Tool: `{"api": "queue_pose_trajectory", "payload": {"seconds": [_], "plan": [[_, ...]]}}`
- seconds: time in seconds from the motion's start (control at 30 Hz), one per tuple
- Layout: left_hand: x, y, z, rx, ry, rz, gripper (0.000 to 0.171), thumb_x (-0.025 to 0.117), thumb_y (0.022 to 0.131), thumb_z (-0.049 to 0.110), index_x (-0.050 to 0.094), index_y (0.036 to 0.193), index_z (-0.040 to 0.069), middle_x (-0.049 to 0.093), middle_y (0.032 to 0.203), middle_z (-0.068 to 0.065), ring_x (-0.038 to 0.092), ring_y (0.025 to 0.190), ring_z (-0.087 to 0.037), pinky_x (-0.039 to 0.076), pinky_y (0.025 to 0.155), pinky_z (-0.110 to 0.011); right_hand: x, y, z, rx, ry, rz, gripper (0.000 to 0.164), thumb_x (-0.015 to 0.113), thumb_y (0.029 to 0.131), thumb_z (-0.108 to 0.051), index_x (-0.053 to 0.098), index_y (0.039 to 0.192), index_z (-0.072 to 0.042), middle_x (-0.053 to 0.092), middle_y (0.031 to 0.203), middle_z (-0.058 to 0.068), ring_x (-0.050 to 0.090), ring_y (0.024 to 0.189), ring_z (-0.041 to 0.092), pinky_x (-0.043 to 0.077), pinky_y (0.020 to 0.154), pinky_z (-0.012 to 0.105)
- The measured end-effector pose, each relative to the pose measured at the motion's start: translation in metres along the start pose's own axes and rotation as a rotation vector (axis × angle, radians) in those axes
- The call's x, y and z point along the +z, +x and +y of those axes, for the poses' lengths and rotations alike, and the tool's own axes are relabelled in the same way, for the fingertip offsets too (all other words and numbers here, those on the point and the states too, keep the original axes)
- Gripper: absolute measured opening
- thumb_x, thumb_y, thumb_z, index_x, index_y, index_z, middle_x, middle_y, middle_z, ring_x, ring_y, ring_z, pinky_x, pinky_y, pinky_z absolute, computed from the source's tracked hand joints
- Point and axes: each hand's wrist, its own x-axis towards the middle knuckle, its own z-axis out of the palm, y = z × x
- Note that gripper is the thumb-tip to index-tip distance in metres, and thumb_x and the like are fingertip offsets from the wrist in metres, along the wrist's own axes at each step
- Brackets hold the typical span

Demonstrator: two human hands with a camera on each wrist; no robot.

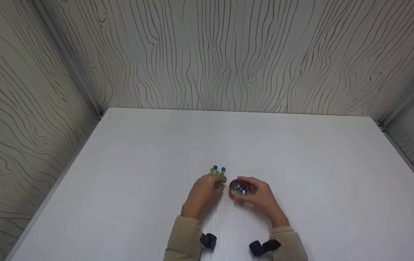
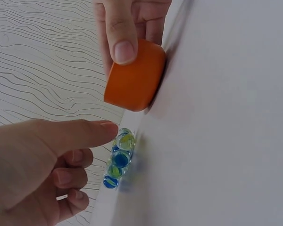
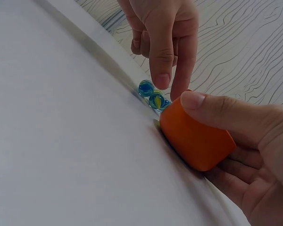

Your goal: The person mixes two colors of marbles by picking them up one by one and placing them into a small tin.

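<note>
My right hand (image 1: 259, 194) grips a small orange cup (image 3: 195, 136), thumb on the near side and fingers around the far side. From above, the cup's inside looks glassy and shiny, with dark and bluish spots. Just left of it, several glass marbles (image 2: 120, 160) with blue and yellow-green swirls lie close together on the white table. My left hand (image 1: 205, 192) reaches to this cluster, its thumb and forefinger extended and apart at the marbles. In the left wrist view its other fingers curl loosely beneath the thumb.
The white table (image 1: 138, 156) spreads out on all sides of the hands. Wood-grain patterned panels (image 1: 207, 54) stand along its back and sides. Black wrist straps (image 1: 208, 241) sit over both beige sleeves (image 1: 183, 237).
</note>
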Motion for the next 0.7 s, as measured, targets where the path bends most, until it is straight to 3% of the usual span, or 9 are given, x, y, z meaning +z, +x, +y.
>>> {"api": "queue_pose_trajectory", "payload": {"seconds": [0.4, 0.7], "plan": [[0.0034, 0.0012, -0.0035, 0.008, 0.014, 0.016, 0.022, 0.063, 0.091, 0.011, 0.072, 0.111, 0.013, 0.073, 0.112, -0.005, 0.066, 0.112, -0.023, 0.052, 0.098, -0.038, -0.0012, -0.0013, -0.0012, -0.007, 0.021, -0.003, 0.062, 0.084, 0.071, -0.014, 0.06, 0.126, 0.002, 0.062, 0.128, 0.023, 0.058, 0.123, 0.038, 0.047, 0.103, 0.04], [0.0054, 0.0017, -0.0053, 0.065, 0.04, 0.058, 0.019, 0.065, 0.089, 0.011, 0.073, 0.106, 0.012, 0.075, 0.106, -0.004, 0.069, 0.105, -0.022, 0.054, 0.092, -0.036, -0.0008, -0.0021, -0.0021, 0.002, 0.021, -0.002, 0.061, 0.083, 0.072, -0.013, 0.059, 0.126, 0.002, 0.062, 0.128, 0.023, 0.057, 0.124, 0.038, 0.047, 0.103, 0.04]]}}
